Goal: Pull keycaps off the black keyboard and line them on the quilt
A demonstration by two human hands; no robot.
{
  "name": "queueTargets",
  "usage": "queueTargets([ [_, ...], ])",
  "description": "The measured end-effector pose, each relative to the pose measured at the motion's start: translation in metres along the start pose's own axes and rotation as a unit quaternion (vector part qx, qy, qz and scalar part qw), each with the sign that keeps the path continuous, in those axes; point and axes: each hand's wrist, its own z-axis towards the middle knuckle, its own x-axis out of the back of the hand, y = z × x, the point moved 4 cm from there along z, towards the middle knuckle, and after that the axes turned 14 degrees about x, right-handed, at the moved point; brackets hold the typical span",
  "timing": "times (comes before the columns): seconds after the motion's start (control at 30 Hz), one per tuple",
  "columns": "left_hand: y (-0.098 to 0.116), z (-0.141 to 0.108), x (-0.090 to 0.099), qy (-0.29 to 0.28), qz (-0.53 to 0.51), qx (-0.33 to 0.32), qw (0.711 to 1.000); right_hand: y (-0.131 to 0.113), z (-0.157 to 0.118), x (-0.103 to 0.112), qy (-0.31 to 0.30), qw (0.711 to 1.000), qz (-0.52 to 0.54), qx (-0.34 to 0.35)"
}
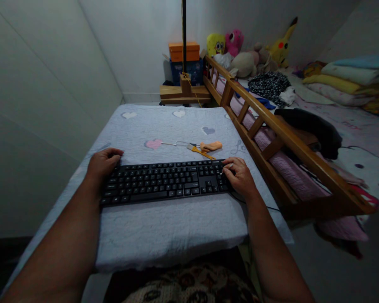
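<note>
A: Where's the keyboard [158, 181]?
B: Flat on the cloth-covered bench [173, 229], lying crosswise between both hands. Cable [265, 206] trails off to the right.
A: Right hand [240, 176]?
B: Over the number pad. Grip narrow, pinching a thin white stick [226, 169].
A: Left hand [104, 165]?
B: At the keyboard's far left corner, fingers curled in. Can't tell if that grip holds anything.
A: Other tools?
B: Yellow brush [203, 153] and orange-handled tool [211, 146], close together just beyond the keyboard's right half. The tool's bent metal shaft points left.
A: Right of the bench?
B: Wooden bed rail [273, 122].
</note>
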Motion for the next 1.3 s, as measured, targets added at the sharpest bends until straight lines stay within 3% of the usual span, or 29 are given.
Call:
queueTargets([
  [1.3, -0.0010, 0.0013, -0.0021, -0.007, -0.001, 0.004, 1.000, 0.0046, -0.0005, -0.0017, 0.016, 1.000, -0.015, 0.013],
])
